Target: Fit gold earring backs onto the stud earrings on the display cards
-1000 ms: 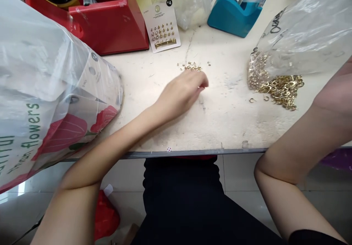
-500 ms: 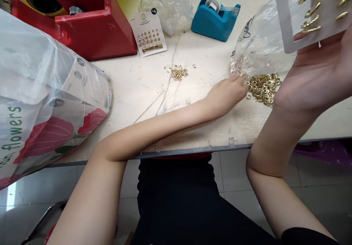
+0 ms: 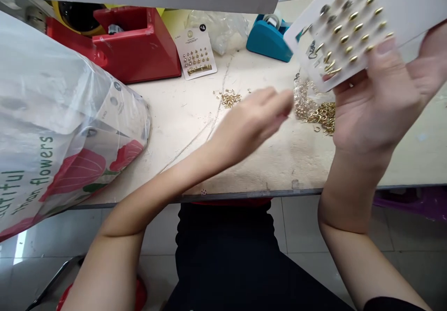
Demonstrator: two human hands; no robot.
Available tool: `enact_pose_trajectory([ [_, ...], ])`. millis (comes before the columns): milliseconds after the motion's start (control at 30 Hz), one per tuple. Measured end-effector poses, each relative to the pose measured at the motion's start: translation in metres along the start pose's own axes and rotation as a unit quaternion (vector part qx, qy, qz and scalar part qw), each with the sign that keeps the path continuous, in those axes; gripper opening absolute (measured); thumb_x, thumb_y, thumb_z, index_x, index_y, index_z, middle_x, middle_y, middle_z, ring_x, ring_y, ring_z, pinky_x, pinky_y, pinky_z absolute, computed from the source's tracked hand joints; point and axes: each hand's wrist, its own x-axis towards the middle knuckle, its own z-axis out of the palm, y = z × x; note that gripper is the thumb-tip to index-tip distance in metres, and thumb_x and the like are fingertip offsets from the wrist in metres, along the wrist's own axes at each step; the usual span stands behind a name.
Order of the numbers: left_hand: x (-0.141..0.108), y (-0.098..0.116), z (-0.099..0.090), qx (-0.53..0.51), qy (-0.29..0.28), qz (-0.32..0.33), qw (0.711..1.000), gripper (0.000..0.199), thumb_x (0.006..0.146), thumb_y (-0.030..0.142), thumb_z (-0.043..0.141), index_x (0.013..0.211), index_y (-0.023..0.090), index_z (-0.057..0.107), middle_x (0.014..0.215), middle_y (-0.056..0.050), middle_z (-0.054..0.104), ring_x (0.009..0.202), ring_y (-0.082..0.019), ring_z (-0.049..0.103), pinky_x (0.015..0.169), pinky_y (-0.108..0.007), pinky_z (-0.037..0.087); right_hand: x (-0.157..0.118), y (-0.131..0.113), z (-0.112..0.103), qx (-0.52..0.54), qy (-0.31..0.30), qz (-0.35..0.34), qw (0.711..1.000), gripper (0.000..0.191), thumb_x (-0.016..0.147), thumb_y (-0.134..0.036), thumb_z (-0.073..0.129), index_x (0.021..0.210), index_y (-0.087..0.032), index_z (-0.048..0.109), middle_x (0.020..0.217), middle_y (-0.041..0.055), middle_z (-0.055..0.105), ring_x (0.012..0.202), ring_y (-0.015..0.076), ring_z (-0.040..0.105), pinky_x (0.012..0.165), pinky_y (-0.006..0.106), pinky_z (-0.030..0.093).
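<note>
Half a second ago the left hand [image 3: 256, 118] is down at the gold hoops [image 3: 324, 115]; now it is back off them, to the near-left of the teal tape dispenser [image 3: 268, 38], blurred with motion. Its fingers are bunched together, and I cannot tell whether anything is pinched between them. The right hand [image 3: 380, 97] has changed too: a moment ago its palm lies open under the held card [image 3: 405, 8], and now the thumb presses the front while the other fingers sit behind, so the card is gripped. That card has swung inward and tilted, just right of the teal dispenser and covering its right end from here.

I count two cards: the held one, carrying gold and silvery pieces too many to count with the thumb in the way, and one lying card [image 3: 197, 52], left of the dispenser, with three rows of studs and a gold strip under them. There are two gold heaps: the hoops, near-right of the dispenser, with one hoop loose at the edge, and the tiny gold pieces [image 3: 230, 98], near-left of it. One red holder [image 3: 139, 50] stands farther left, and one flower-printed bag [image 3: 80, 162] lies farthest left and nearer the person.
</note>
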Motion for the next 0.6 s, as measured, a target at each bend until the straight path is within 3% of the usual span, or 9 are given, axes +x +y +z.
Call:
enact_pose_trajectory([
  [67,-0.012,-0.012,-0.019,-0.035,0.136,0.029,0.990,0.009,0.093,0.012,0.056,0.094,0.021,0.057,0.085,-0.001,0.065,0.079,-0.011,0.064,0.070,-0.023,0.056,-0.004,0.003,0.008,0.059,0.055,-0.050,0.996,0.043,0.088,-0.030,0.060,0.129,-0.041,0.055,0.141,-0.0058,0.055,0.148,0.0281,0.041,0.116,0.049,0.045],
  [167,-0.026,-0.025,-0.032,-0.021,0.256,0.020,0.966,0.001,0.095,0.021,0.057,0.094,0.022,0.057,0.086,0.000,0.064,0.077,-0.010,0.064,0.065,-0.022,0.057,-0.012,0.001,0.023,0.106,0.030,-0.021,0.994,0.042,0.084,-0.026,0.066,0.124,-0.040,0.059,0.123,-0.0031,0.069,0.138,0.0265,0.054,0.104,0.047,0.058],
  [267,-0.036,-0.032,-0.028,0.043,0.273,-0.028,0.961,0.013,0.099,0.033,0.052,0.095,0.022,0.058,0.087,-0.002,0.065,0.078,-0.011,0.065,0.066,-0.025,0.059,-0.019,0.000,0.034,0.082,-0.010,0.042,0.996,0.042,0.087,-0.030,0.066,0.126,-0.041,0.056,0.128,-0.0029,0.068,0.131,0.0248,0.060,0.088,0.039,0.065],
  [400,-0.044,-0.032,-0.016,0.055,0.279,-0.042,0.958,0.010,0.098,0.030,0.054,0.095,0.022,0.060,0.089,-0.001,0.067,0.082,-0.011,0.067,0.070,-0.025,0.062,-0.027,0.006,0.044,0.060,-0.060,0.042,0.996,0.050,0.086,-0.040,0.069,0.133,-0.045,0.051,0.130,-0.0011,0.066,0.122,0.0266,0.065,0.069,0.033,0.066],
  [600,-0.049,-0.032,-0.007,0.090,0.304,-0.045,0.947,0.006,0.095,0.017,0.059,0.092,0.017,0.064,0.086,-0.001,0.071,0.080,-0.010,0.068,0.067,-0.023,0.062,-0.039,0.008,0.057,0.021,-0.057,0.047,0.997,0.048,0.089,-0.048,0.065,0.134,-0.045,0.049,0.139,-0.0007,0.059,0.121,0.0260,0.065,0.068,0.030,0.066],
])
